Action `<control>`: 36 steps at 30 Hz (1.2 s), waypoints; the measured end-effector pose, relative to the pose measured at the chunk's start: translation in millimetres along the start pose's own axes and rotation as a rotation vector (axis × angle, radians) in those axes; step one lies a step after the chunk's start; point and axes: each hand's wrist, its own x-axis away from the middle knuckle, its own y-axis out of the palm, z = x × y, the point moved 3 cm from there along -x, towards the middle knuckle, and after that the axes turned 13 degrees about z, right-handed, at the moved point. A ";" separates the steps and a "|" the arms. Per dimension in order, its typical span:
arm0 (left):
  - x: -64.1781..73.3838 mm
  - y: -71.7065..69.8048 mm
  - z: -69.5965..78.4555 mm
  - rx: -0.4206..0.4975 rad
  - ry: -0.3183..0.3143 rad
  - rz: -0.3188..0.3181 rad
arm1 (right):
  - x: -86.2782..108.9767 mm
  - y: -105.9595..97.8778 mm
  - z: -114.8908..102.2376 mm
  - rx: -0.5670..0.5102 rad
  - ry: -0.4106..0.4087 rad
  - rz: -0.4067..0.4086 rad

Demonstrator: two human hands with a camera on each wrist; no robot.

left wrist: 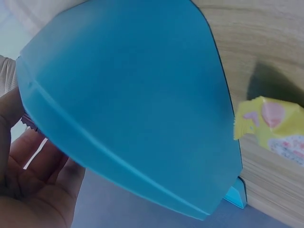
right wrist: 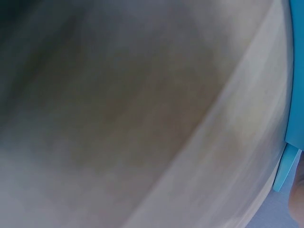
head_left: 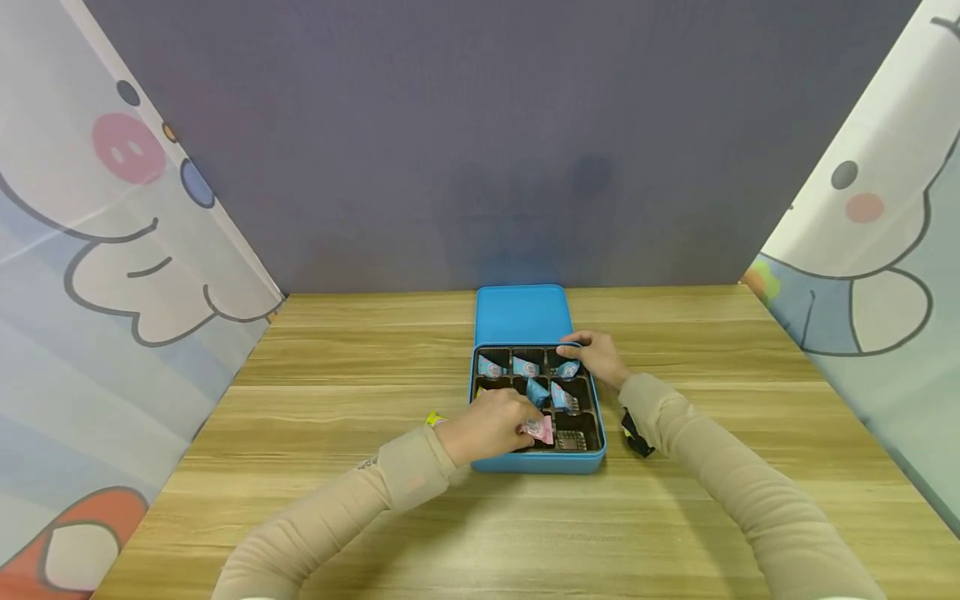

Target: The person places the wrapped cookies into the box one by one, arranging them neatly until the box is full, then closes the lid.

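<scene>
A blue box (head_left: pixel 538 463) stands on the table, its lid (head_left: pixel 522 315) folded open behind it. The black divided tray inside holds several blue-wrapped candies (head_left: pixel 527 367). My left hand (head_left: pixel 495 423) reaches over the front of the box and pinches a pink-wrapped candy (head_left: pixel 540 429) above the front row. In the left wrist view the box wall (left wrist: pixel 128 104) covers part of that hand's fingers. At the back right corner, my right hand (head_left: pixel 598 357) grips the rim, just above a blue-wrapped candy (head_left: pixel 567 369). The right wrist view is mostly blurred.
A yellow-wrapped candy (left wrist: pixel 280 126) lies on the table left of the box, partly behind the left wrist in the head view. A black wrapped item (head_left: pixel 637 439) lies right of the box by the right sleeve. A grey panel (head_left: pixel 517 150) rises behind the table.
</scene>
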 end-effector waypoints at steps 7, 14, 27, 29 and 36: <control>2.6 5.9 -0.7 0.019 0.016 0.030 | 0.3 1.6 0.0 0.010 0.003 0.011; 6.0 9.6 -1.1 -0.004 0.000 0.068 | -0.4 1.1 0.6 -0.002 0.002 0.021; 9.3 11.9 -0.7 -0.006 -0.007 0.050 | 0.7 0.4 0.7 0.008 0.005 0.005; 9.6 12.3 -1.4 0.003 -0.016 0.044 | 0.9 0.7 0.5 0.003 0.009 0.005; 10.1 11.8 -3.6 0.022 -0.029 0.051 | 1.3 0.5 -0.3 -0.003 0.006 -0.004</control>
